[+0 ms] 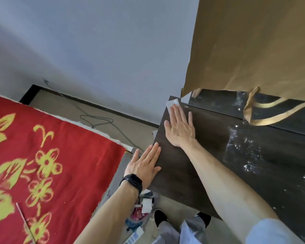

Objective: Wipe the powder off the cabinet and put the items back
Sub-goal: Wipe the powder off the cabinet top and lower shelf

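Note:
A dark wooden cabinet top (209,143) fills the right side. White powder (243,148) is scattered over its right part; its left part looks clean. My right hand (180,127) lies flat near the far left corner and presses a white tissue (173,103), which sticks out under the fingertips. At the cabinet's left edge rests my left hand (144,167), fingers straight and together, a black watch on the wrist, with nothing in it. A gold paper bag (253,46) with ribbon handles stands at the back of the cabinet.
A bed with a red cover with yellow flowers (42,164) lies to the left. In the narrow gap below sits a small bin with rubbish (141,213). A grey cable (102,120) runs over the floor by the wall. My feet (160,217) stand below the cabinet edge.

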The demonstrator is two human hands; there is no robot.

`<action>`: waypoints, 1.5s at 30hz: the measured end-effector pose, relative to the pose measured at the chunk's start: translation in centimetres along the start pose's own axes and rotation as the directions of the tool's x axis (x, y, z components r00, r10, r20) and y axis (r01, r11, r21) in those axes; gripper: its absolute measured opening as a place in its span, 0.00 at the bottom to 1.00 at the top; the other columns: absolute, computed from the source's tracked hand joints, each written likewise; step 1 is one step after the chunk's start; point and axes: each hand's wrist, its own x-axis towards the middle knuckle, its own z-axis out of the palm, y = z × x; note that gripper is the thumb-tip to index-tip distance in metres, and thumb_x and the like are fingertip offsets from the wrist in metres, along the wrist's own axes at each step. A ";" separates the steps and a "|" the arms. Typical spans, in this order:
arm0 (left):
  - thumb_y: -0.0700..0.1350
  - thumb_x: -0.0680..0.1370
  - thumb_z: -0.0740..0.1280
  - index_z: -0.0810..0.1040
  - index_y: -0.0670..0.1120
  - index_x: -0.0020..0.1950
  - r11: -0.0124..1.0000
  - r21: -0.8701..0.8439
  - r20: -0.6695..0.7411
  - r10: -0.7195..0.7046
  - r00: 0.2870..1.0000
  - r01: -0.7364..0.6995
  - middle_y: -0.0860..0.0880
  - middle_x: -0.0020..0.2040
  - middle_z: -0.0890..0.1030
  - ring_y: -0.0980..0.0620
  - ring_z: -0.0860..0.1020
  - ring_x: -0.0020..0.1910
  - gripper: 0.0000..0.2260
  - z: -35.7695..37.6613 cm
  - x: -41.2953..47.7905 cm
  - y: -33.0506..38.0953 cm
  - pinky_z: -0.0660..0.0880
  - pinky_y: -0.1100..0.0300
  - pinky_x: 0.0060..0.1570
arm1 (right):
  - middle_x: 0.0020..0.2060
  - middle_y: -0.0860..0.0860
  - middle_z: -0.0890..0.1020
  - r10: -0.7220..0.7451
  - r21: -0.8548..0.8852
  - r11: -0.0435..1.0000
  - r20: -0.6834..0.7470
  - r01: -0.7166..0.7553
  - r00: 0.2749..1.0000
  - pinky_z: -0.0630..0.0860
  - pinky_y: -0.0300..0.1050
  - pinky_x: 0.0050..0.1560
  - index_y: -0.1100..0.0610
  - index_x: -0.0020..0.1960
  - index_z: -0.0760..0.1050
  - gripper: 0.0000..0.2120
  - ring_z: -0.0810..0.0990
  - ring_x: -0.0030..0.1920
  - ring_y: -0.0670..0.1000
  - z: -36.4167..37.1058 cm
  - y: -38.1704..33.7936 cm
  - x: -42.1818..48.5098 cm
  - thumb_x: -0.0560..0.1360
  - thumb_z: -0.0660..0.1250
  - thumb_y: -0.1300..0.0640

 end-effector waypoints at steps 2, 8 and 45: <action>0.59 0.84 0.44 0.32 0.51 0.78 1.000 -0.006 0.007 0.002 1.000 -0.002 0.55 0.76 0.30 0.55 0.37 0.78 0.29 -0.2 0.0 0.0 0.43 0.46 0.78 | 0.81 0.47 0.39 0.144 0.042 0.989 -0.037 -0.142 0.989 0.35 0.59 0.77 0.53 0.81 0.38 0.31 0.36 0.79 0.47 -0.3 3.1 -1.7 0.82 0.37 0.42; 0.57 0.84 0.46 0.34 0.51 0.79 0.999 -0.041 0.025 -0.010 1.000 0.011 0.55 0.78 0.31 0.54 0.37 0.79 0.29 -0.7 0.0 0.3 0.42 0.46 0.76 | 0.81 0.53 0.45 0.699 0.214 0.704 -0.037 -0.677 0.715 0.42 0.65 0.77 0.58 0.81 0.41 0.36 0.39 0.80 0.51 -2.1 11.6 -8.6 0.79 0.37 0.39; 0.47 0.82 0.56 0.46 0.46 0.81 0.966 -0.226 -0.013 -0.130 0.991 0.123 0.50 0.81 0.44 0.52 0.43 0.80 0.30 3.8 -10.1 2.7 0.48 0.48 0.77 | 0.82 0.52 0.47 -0.076 0.037 0.996 -0.093 0.080 0.993 0.50 0.66 0.76 0.57 0.82 0.47 0.32 0.43 0.81 0.51 7.4 -4.2 -22.3 0.84 0.45 0.41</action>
